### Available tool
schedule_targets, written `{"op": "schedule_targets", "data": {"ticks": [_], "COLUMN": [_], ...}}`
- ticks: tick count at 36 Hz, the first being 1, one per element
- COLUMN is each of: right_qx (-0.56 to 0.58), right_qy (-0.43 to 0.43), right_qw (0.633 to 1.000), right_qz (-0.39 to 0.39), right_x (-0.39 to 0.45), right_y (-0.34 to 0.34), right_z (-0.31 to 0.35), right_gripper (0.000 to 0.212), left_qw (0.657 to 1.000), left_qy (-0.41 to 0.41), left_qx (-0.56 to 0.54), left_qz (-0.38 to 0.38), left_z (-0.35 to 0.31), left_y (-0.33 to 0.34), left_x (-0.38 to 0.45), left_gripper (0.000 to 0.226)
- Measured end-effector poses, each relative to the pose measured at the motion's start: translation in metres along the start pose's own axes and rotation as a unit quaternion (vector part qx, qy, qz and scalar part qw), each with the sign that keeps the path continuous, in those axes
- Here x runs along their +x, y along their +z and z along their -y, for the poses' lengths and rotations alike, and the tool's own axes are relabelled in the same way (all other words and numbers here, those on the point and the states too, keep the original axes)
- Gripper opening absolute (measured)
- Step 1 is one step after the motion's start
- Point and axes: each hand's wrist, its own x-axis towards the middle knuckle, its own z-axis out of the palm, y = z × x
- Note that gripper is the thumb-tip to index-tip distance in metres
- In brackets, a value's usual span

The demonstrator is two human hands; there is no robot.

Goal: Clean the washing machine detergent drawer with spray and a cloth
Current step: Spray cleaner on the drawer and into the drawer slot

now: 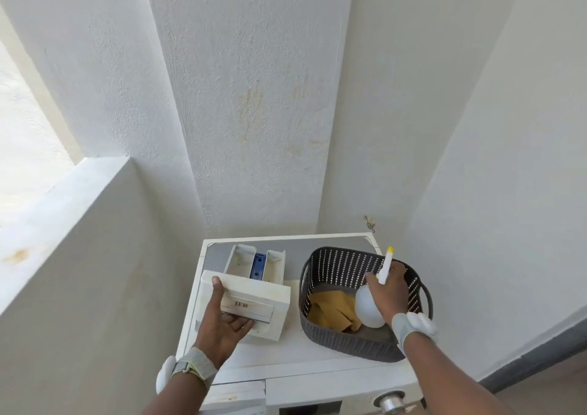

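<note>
On the washing machine top, the left hand grips the detergent drawer by its front panel — the right hand clasps the spray bottle inside the dark basket, beside the yellow cloth.

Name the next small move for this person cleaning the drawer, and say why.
Probably lift the spray bottle out of the basket and aim it at the drawer. The right hand already grips the bottle, the left hand steadies the drawer on the washing machine, and the cloth lies untouched.
</note>
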Motion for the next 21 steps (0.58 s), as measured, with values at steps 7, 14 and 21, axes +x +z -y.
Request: {"op": "schedule_targets", "data": {"ticks": [7, 14, 21], "right_qx": [-0.025, 0.020, 0.161], "right_qy": [-0.044, -0.076, -0.183], "right_qw": [0.998, 0.992, 0.968], "right_qz": [-0.047, -0.094, 0.050], "right_x": [0.006, -0.020, -0.071], "right_y": [0.010, -0.010, -0.001], "right_z": [-0.009, 0.073, 0.202], "right_gripper": [0.032, 0.012, 0.025], "left_qw": [0.995, 0.980, 0.972], "left_qy": [0.053, 0.120, 0.212], "left_qx": [-0.075, -0.131, -0.073], "left_qz": [0.031, 0.089, 0.065], "left_z": [-0.031, -0.101, -0.165], "left_y": [0.006, 0.023, 0.031], "left_x": [-0.014, -0.025, -0.049], "left_gripper": [0.094, 0.110, 0.102]}}
